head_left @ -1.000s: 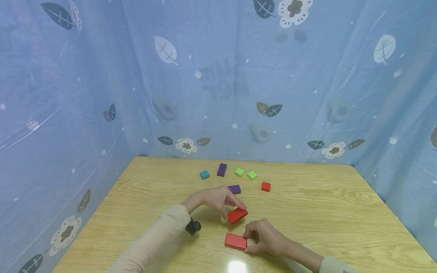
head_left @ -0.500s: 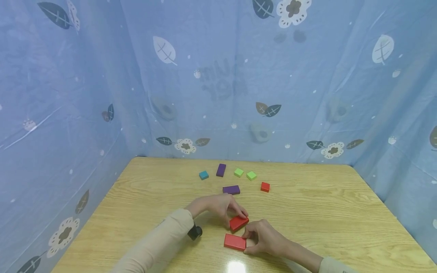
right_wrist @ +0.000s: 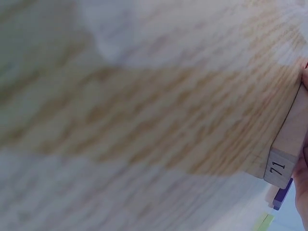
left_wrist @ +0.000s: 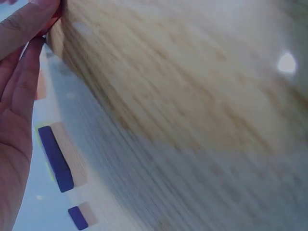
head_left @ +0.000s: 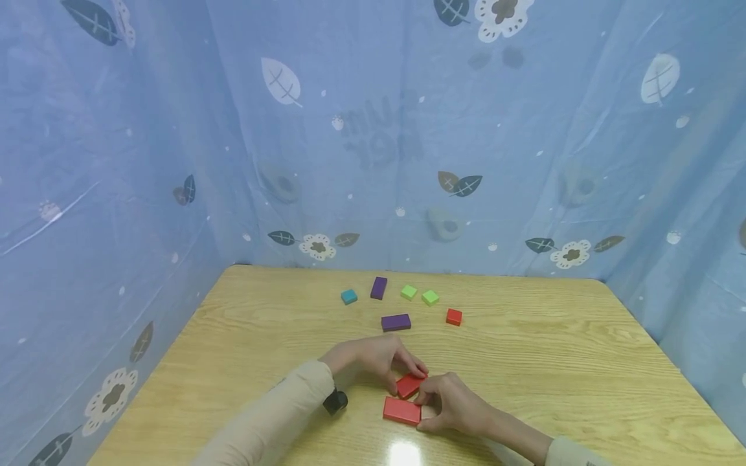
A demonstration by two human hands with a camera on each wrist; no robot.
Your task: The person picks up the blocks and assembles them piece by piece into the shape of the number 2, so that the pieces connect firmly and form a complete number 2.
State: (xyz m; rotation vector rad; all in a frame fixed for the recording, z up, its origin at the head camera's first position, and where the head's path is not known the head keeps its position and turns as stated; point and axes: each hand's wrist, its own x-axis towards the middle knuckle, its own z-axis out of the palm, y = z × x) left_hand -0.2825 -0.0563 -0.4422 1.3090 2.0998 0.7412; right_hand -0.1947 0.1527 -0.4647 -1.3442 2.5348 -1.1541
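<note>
I see a light wooden table [head_left: 553, 362]. Toward its far edge lie a teal cube [head_left: 349, 296], two purple blocks [head_left: 379, 287] (one upright, one flat), two green cubes [head_left: 409, 292] and a small red cube [head_left: 454, 316]. A flat red block [head_left: 401, 410] lies nearer.

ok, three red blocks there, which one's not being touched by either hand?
The small red cube farther back, right of the purple block. The two flat red blocks sit at the hands: left hand on one, right hand on the other.

"71" on wooden block edge [right_wrist: 277, 168], right wrist view
</note>
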